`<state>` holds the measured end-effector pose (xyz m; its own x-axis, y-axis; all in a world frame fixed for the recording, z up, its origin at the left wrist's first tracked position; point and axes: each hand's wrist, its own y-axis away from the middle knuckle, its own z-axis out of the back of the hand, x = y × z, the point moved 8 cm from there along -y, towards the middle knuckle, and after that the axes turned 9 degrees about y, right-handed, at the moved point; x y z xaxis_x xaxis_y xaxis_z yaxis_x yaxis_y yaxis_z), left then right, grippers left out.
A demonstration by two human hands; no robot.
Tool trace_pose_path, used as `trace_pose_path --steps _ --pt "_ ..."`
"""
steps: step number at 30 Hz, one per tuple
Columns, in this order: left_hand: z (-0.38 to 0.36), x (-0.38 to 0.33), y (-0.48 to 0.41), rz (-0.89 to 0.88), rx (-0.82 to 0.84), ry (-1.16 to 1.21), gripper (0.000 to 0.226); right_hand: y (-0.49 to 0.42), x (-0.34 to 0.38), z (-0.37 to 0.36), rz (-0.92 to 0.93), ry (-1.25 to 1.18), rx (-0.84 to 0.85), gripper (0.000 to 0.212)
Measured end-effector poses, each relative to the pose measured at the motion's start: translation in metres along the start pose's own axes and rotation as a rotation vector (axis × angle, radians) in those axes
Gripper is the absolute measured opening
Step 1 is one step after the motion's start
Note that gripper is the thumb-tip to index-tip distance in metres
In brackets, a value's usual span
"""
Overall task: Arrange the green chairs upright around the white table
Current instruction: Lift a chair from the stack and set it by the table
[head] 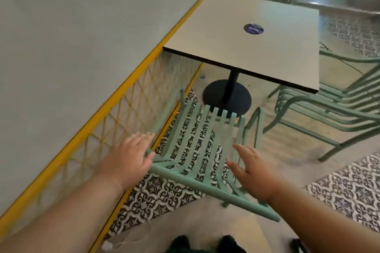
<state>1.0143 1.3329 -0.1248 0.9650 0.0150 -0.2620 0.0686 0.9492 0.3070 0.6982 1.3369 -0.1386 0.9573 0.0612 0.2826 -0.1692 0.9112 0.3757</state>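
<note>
Starting at the left, I see a yellow metal railing with rope lattice running along the pale wall. My left hand hovers just beside it, fingers spread and holding nothing, the thumb at the near corner of the mint-green slatted metal chair. That chair looks tipped over, its slats leaning toward me above the patterned black-and-white floor tiles, just in front of the square white table on its black pedestal base. My right hand is likewise spread and empty, poised beside the chair's right edge. Further right, more green chairs lie stacked on their side by the table. I judge this to be the reach before the grasp: next I should close both hands on the frame, swing it upright and set it against the table.
</note>
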Motion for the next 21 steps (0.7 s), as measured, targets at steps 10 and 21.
trace_pose_path --steps 10,21 --pt "-0.032 -0.011 -0.015 -0.076 -0.005 -0.046 0.054 0.027 -0.006 -0.047 -0.042 -0.021 0.003 0.066" --pt "-0.069 0.023 -0.046 -0.146 0.008 -0.130 0.053 0.024 -0.011 -0.095 -0.124 0.163 -0.026 0.054"
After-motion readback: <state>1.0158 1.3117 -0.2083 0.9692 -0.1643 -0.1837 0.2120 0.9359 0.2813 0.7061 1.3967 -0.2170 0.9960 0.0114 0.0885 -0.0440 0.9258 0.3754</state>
